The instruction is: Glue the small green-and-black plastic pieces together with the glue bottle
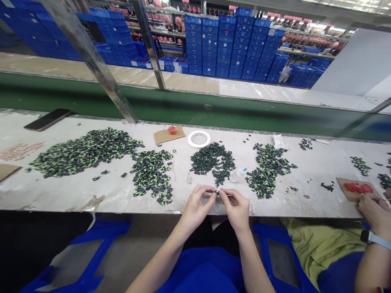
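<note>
My left hand (198,203) and my right hand (236,205) meet over the table's front edge, fingertips pinched around a tiny dark part (217,193). Which fingers bear it is hard to tell at this size. Just beyond them lies a pile of small dark green pieces (207,158). A white bottle with a blue needle tip (237,175) lies beside that pile, above my right hand. Black-and-green pieces form one heap (152,173) to the left and another (269,169) to the right.
Behind the dark pile sits a white tape roll (199,139). A red cap (172,130) rests on cardboard (161,136). Far left are a phone (49,119) and a large heap (88,150). At right, another person's hand (374,211) touches cardboard with red material (357,187).
</note>
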